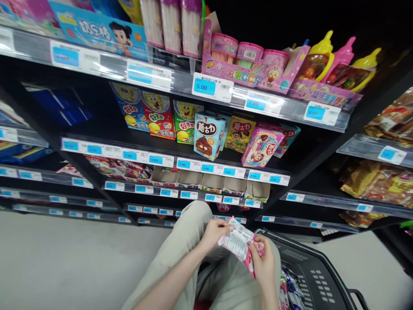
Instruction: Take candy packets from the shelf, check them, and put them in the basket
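Between my two hands is a pink and silver snack packet (238, 242), tilted, with a block of small print facing up. My left hand (215, 234) pinches its upper left edge between thumb and fingers. At the packet's right side, my right hand (263, 260) grips it, thumb on top. The packet is held above my bent knees in light trousers (180, 249). What the packet contains cannot be seen.
A dark shopping basket (318, 275) with several colourful packets (288, 286) stands at my right. Ahead are shelves with price labels (208, 87), a blue snack box (209, 137), a pink box (263, 146) and open cardboard trays (211, 183). Grey floor (80, 258) lies to the left.
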A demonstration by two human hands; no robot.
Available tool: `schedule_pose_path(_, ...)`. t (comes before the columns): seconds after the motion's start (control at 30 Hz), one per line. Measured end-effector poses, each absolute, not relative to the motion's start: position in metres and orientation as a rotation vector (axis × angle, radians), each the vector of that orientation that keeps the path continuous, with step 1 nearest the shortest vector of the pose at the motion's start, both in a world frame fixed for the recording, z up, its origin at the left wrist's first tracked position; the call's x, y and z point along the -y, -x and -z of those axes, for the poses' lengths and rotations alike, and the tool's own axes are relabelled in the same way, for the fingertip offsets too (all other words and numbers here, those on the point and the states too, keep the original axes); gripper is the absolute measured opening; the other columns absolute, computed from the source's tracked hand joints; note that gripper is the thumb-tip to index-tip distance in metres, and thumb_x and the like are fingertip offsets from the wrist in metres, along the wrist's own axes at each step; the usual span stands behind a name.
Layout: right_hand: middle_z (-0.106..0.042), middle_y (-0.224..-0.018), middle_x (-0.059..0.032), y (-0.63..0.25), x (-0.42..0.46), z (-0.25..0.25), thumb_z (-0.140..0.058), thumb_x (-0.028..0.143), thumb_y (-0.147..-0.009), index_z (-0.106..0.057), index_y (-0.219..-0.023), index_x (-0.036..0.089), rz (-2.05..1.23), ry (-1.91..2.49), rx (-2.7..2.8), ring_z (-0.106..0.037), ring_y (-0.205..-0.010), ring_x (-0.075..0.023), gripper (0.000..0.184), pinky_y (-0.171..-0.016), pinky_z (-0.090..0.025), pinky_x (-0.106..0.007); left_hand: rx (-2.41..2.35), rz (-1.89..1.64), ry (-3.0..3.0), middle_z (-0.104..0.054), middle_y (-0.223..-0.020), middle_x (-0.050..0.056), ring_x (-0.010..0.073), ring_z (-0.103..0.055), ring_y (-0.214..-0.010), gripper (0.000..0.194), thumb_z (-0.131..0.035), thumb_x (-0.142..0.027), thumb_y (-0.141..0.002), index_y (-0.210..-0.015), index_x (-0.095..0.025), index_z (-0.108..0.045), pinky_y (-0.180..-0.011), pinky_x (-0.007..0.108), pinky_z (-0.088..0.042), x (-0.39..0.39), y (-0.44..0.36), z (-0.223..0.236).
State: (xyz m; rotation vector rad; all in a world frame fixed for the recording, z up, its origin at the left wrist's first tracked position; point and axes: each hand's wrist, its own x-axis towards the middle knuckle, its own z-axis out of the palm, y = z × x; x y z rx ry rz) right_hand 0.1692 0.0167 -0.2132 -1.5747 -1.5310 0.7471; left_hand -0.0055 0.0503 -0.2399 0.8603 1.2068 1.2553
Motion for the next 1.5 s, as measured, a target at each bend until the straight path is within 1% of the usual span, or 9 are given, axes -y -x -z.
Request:
schedule_pose_path(0.13, -0.062, -0.076, -0.0036, -0.172, -0.016, 0.217, -0.055, 0.033, -0.072, -0.052, -0.081, 0.019, -0.849, 1.524, 1.452, -0.058, -0.071, -0.0198, 0.017, -0.061, -0.043, -0.026, -1.139, -1.24, -0.839, -0.053, -0.046, -0.004, 0.0086, -0.046, -0.044, 0.022, -0.069, -0.023, -0.051, -0.057, -0.014, -0.05, -0.046, 0.019, -0.032, -0.05, 0.009, 0.241)
schedule_pose_path(0.23, -0.062, -0.085, -0.0049, -0.174, -0.017, 0.222, -0.056, 0.031, -0.072, -0.051, -0.091, 0.02, -0.996, 1.462, 1.436, -0.058, -0.075, -0.0202, 0.023, -0.064, -0.044, -0.028, -1.154, -1.275, -0.795, -0.052, -0.044, -0.007, 0.0084, -0.046, -0.041, 0.034, -0.072, -0.02, -0.048, -0.067, -0.017, -0.044, -0.044, 0.018, -0.031, -0.052, 0.015, 0.244)
schedule_pose_path(0.43, -0.058, -0.096, -0.0061, -0.175, -0.019, 0.231, -0.055, 0.033, -0.074, -0.048, -0.099, 0.021, -1.117, 1.334, 1.334, -0.057, -0.083, -0.0203, 0.028, -0.07, -0.046, -0.03, -1.077, -1.248, -0.707, -0.05, -0.043, -0.008, 0.0058, -0.043, -0.04, 0.039, -0.076, -0.022, -0.046, -0.077, -0.012, -0.054, -0.045, 0.017, -0.029, -0.056, 0.023, 0.242)
schedule_pose_path(0.53, -0.058, -0.098, -0.0046, -0.177, -0.019, 0.233, -0.056, 0.034, -0.073, -0.048, -0.102, 0.023, -1.093, 1.298, 1.264, -0.057, -0.086, -0.0199, 0.031, -0.074, -0.046, -0.031, -0.899, -1.151, -0.63, -0.055, -0.049, -0.003, 0.0089, -0.05, -0.047, 0.037, -0.076, -0.025, -0.05, -0.079, -0.009, -0.06, -0.051, 0.02, -0.036, -0.05, 0.02, 0.236)
schedule_pose_path(0.67, -0.057, -0.1, -0.0045, -0.183, -0.02, 0.239, -0.057, 0.036, -0.072, -0.05, -0.102, 0.023, -1.034, 1.306, 1.247, -0.054, -0.092, -0.0209, 0.034, -0.081, -0.043, -0.033, -0.665, -0.92, -0.576, -0.065, -0.075, 0.01, 0.0175, -0.06, -0.069, 0.037, -0.072, -0.029, -0.059, -0.087, -0.008, -0.063, -0.067, 0.029, -0.043, -0.038, 0.013, 0.23)
schedule_pose_path(0.87, -0.057, -0.107, -0.0061, -0.183, -0.017, 0.235, -0.059, 0.037, -0.072, -0.043, -0.113, 0.026, -1.283, 1.189, 1.109, -0.058, -0.085, -0.021, 0.045, -0.07, -0.048, -0.03, -0.667, -0.913, -0.623, -0.067, -0.083, 0.013, 0.021, -0.061, -0.075, 0.038, -0.072, -0.027, -0.06, -0.09, -0.006, -0.064, -0.071, 0.03, -0.044, -0.034, 0.011, 0.231)
schedule_pose_path(1.07, -0.063, -0.084, -0.003, -0.178, -0.012, 0.221, -0.064, 0.031, -0.069, -0.031, -0.125, 0.026, -1.522, 1.029, 0.936, -0.06, -0.065, -0.0173, 0.065, -0.055, -0.046, -0.026, -0.723, -0.949, -0.647, -0.068, -0.08, 0.014, 0.0226, -0.062, -0.074, 0.039, -0.071, -0.033, -0.061, -0.086, -0.005, -0.066, -0.072, 0.032, -0.044, -0.041, 0.02, 0.229)
schedule_pose_path(1.3, -0.062, -0.074, -0.0015, -0.176, -0.014, 0.224, -0.063, 0.034, -0.068, -0.033, -0.124, 0.023, -1.452, 1.068, 0.903, -0.056, -0.055, -0.0155, 0.064, -0.049, -0.042, -0.025, -0.738, -0.953, -0.577, -0.068, -0.077, 0.012, 0.0192, -0.062, -0.069, 0.035, -0.07, -0.035, -0.061, -0.079, -0.005, -0.066, -0.07, 0.029, -0.044, -0.041, 0.022, 0.227)
schedule_pose_path(1.5, -0.049, -0.053, 0.0073, -0.176, -0.019, 0.238, -0.064, 0.032, -0.064, -0.048, -0.107, 0.021, -1.203, 1.215, 0.85, -0.046, -0.044, -0.0107, 0.047, -0.045, -0.037, -0.022, -0.784, -1.016, -0.498, -0.068, -0.069, 0.011, 0.0188, -0.061, -0.063, 0.034, -0.072, -0.037, -0.058, -0.071, -0.005, -0.066, -0.064, 0.027, -0.043, -0.041, 0.013, 0.232)
